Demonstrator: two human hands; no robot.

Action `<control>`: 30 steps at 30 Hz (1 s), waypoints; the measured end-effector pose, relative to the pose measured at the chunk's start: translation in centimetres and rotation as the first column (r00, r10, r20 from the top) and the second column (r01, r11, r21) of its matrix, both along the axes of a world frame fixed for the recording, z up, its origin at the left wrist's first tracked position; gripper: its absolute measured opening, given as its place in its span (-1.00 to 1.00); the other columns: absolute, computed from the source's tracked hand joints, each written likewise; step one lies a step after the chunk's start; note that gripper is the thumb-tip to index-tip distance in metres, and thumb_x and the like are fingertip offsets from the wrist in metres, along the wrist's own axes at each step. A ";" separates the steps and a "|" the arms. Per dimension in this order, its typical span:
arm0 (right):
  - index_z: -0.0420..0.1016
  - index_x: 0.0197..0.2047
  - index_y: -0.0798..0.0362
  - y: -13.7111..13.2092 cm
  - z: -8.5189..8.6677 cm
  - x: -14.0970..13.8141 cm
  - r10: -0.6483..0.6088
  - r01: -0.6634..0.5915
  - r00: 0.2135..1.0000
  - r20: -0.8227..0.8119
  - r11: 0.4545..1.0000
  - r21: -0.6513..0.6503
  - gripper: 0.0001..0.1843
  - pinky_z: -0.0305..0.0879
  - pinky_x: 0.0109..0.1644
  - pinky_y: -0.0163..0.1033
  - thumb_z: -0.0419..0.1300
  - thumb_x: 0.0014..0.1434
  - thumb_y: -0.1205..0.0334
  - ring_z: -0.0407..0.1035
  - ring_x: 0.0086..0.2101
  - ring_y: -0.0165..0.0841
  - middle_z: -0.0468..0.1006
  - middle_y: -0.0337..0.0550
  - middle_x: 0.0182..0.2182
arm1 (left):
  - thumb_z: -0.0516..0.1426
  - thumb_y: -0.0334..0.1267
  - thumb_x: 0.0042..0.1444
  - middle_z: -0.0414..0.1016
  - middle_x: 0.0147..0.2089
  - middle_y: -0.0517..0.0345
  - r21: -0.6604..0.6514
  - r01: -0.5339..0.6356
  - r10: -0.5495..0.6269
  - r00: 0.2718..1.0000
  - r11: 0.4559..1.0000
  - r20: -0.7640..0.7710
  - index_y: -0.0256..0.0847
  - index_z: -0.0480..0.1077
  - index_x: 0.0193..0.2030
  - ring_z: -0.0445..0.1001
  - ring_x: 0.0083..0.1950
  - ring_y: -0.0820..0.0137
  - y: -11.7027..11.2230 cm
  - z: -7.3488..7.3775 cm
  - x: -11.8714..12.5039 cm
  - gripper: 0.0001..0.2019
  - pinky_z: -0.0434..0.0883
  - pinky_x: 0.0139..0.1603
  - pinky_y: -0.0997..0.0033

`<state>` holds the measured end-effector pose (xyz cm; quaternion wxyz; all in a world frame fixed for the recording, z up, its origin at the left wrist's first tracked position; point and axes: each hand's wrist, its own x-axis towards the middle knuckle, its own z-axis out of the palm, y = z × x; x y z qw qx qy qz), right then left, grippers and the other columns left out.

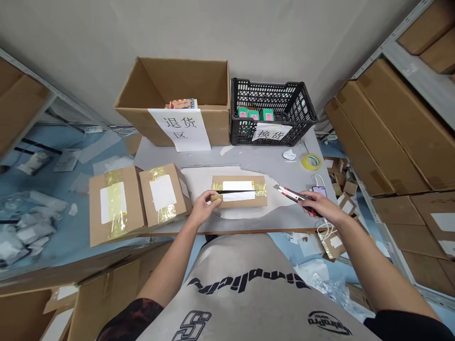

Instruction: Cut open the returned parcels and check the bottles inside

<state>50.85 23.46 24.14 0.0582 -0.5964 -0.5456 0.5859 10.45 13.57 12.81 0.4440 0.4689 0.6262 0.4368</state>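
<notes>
A small taped cardboard parcel (245, 192) with a white label lies on the grey table (249, 158) in front of me, a dark slit running along its top. My left hand (203, 206) grips its left end, fingers curled on the edge. My right hand (317, 204) is closed round a red and silver utility knife (289, 193). The blade tip points left and stops just short of the parcel's right end.
Two more taped parcels (113, 204) (164, 193) sit at the table's left edge. At the back stand a large open carton (177, 97) with a paper sign and a black plastic crate (272, 111). A tape roll (311, 161) and a phone (319, 190) lie at the right. Shelves of cartons flank both sides.
</notes>
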 end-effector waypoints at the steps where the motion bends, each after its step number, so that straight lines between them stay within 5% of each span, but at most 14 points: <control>1: 0.49 0.01 0.01 0.3 1.0 -0.8 0.090 -0.097 0.993 0.077 0.990 0.101 -0.57 0.10 -0.60 -0.34 0.22 0.11 0.01 0.23 -0.64 -0.44 0.42 -0.30 -0.61 | 0.24 -0.08 0.06 0.48 -0.17 0.11 0.015 0.017 -0.017 1.000 1.000 -0.002 -0.18 0.43 -0.14 0.43 -0.19 0.38 -0.1 0.2 -0.1 -0.72 0.35 -0.12 0.39; 3: 0.51 0.02 -0.08 0.9 2.3 -3.4 0.308 -0.382 0.916 0.257 0.864 0.326 -0.64 0.23 -0.40 -0.31 0.18 0.16 0.05 0.38 -0.47 -0.38 0.56 -0.24 -0.43 | 0.22 -0.10 0.08 0.48 -0.14 0.10 0.041 0.039 -0.037 0.999 0.998 -0.028 -0.17 0.42 -0.14 0.44 -0.15 0.37 -0.2 0.5 -0.1 -0.74 0.36 -0.09 0.38; 5: 0.50 0.04 -0.19 1.6 3.0 -6.5 0.436 -0.642 0.756 0.489 0.640 0.423 -0.65 0.25 -0.25 -0.26 0.13 0.19 0.09 0.45 -0.27 -0.28 0.62 -0.24 -0.22 | 0.20 -0.10 0.10 0.47 -0.13 0.09 0.055 0.058 -0.055 0.996 0.997 -0.068 -0.17 0.41 -0.15 0.44 -0.14 0.36 -0.4 0.8 -0.1 -0.76 0.36 -0.10 0.39; 8: 0.46 0.10 -0.25 3.0 3.3 -10.0 0.445 -0.845 0.508 0.737 0.422 0.328 -0.61 0.22 -0.24 -0.22 0.06 0.22 0.11 0.46 -0.18 -0.20 0.62 -0.19 -0.12 | 0.17 -0.11 0.13 0.47 -0.16 0.12 0.055 0.070 -0.063 0.991 0.996 -0.116 -0.16 0.41 -0.16 0.44 -0.17 0.37 -0.6 1.2 0.1 -0.79 0.37 -0.13 0.41; 11: 0.47 0.08 -0.29 4.8 4.0 -11.5 0.501 -0.925 0.348 0.792 0.320 0.204 -0.61 0.19 -0.26 -0.20 0.06 0.20 0.11 0.47 -0.21 -0.17 0.62 -0.19 -0.16 | 0.18 -0.11 0.11 0.49 -0.17 0.12 0.059 0.028 -0.020 0.992 0.998 -0.128 -0.16 0.42 -0.18 0.45 -0.17 0.36 -0.9 1.3 0.3 -0.79 0.38 -0.13 0.40; 14: 0.56 -0.04 -0.28 6.5 5.0 -11.8 0.553 -0.946 0.282 0.784 0.295 0.132 -0.67 0.17 -0.23 -0.15 0.15 0.13 0.15 0.46 -0.25 -0.16 0.62 -0.16 -0.26 | 0.20 -0.09 0.09 0.52 -0.15 0.11 0.060 -0.039 0.045 0.993 0.997 -0.107 -0.16 0.44 -0.18 0.48 -0.16 0.34 -1.2 1.2 0.7 -0.77 0.40 -0.11 0.36; 18: 0.62 -0.24 -0.18 7.8 5.7 -11.2 0.532 -0.935 0.302 0.791 0.329 0.135 -0.82 0.16 -0.21 -0.10 0.27 0.04 0.20 0.43 -0.29 -0.14 0.57 -0.07 -0.43 | 0.23 -0.07 0.06 0.54 -0.14 0.07 0.057 -0.129 0.132 0.990 0.990 -0.049 -0.17 0.46 -0.19 0.51 -0.12 0.30 -1.4 1.0 1.2 -0.74 0.44 -0.04 0.28; 24: 0.62 -0.24 -0.17 7.9 5.0 -9.4 0.492 -0.949 0.278 0.825 0.275 0.156 -0.81 0.14 -0.26 -0.14 0.26 0.03 0.21 0.42 -0.33 -0.18 0.57 -0.06 -0.45 | 0.27 -0.04 0.00 0.57 -0.12 0.03 0.050 -0.168 0.168 0.986 0.984 0.007 -0.18 0.48 -0.23 0.54 -0.06 0.25 -1.7 0.8 1.9 -0.72 0.44 0.08 0.16; 30: 0.60 -0.24 -0.10 8.9 6.4 -5.7 0.381 -0.925 0.322 0.867 0.322 0.202 -0.83 0.15 -0.24 -0.14 0.25 0.05 0.21 0.44 -0.31 -0.14 0.56 -0.04 -0.44 | 0.30 -0.08 0.00 0.57 -0.13 -0.02 0.101 -0.217 0.201 0.968 0.971 0.148 -0.18 0.43 -0.30 0.50 0.10 0.17 -1.3 0.6 1.2 -0.76 0.40 0.17 0.09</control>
